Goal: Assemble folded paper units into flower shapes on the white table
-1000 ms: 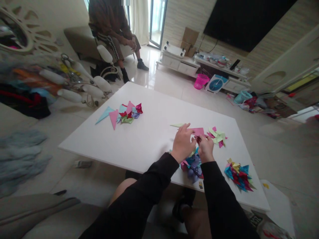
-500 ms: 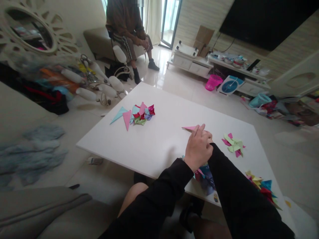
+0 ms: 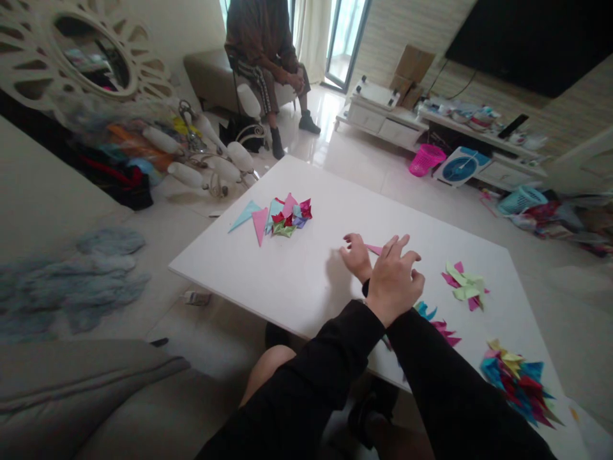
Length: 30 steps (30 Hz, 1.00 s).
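My forearms cross over the white table (image 3: 306, 300), the left one on top. My left hand (image 3: 395, 281) hovers palm down with its fingers spread. Beneath and left of it, my right hand (image 3: 357, 259) has its fingers curved and apart, with nothing visible in them. A narrow pink folded paper triangle (image 3: 373, 249) lies between the hands, partly hidden by the left one. Right of the hands rests a green and magenta paper pinwheel shape (image 3: 464, 284). Blue and magenta folded papers (image 3: 445, 332) show partly behind my right sleeve.
Folded papers and blue and pink triangles (image 3: 260, 223) lie at the table's left. A multicoloured folded-paper pile (image 3: 517, 380) sits near the right edge. Beyond the table, a person (image 3: 268, 64) sits on a sofa. A chandelier (image 3: 225, 167) lies on the floor at left.
My right hand has come out from under my left hand, moving left past the pink triangle. The left hand's fingers have spread. The whole view has shifted slightly.
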Each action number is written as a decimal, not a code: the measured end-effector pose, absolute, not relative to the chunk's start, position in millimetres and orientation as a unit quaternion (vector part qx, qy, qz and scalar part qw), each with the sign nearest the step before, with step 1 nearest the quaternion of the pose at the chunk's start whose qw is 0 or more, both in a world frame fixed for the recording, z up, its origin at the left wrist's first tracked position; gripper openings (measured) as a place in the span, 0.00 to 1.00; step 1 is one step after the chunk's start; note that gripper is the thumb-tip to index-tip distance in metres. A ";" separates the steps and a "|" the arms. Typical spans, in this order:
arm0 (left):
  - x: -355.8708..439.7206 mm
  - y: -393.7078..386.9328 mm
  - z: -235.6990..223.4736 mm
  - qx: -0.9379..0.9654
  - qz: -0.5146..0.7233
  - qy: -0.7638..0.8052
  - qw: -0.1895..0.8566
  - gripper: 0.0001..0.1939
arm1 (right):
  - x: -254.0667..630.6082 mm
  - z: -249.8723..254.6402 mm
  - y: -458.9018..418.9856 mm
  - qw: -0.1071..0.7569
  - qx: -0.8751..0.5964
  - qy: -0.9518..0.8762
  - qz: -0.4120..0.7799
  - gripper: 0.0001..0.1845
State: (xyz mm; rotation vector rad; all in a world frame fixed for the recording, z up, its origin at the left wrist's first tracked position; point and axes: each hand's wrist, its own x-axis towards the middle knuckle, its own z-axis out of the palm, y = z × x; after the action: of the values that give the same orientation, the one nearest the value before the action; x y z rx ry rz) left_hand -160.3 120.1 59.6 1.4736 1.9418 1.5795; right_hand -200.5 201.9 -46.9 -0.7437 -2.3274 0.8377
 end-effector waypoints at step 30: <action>-246.1 106.7 57.1 0.448 0.562 0.673 0.174 0.07 | -340.3 -63.6 66.6 0.097 -0.130 -0.966 0.199 0.18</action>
State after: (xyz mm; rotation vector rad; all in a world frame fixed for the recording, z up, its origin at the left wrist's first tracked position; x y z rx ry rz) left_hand -246.1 106.7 57.1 1.2715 1.9074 1.5936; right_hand -340.3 66.6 -63.6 -0.3845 -2.8614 0.5888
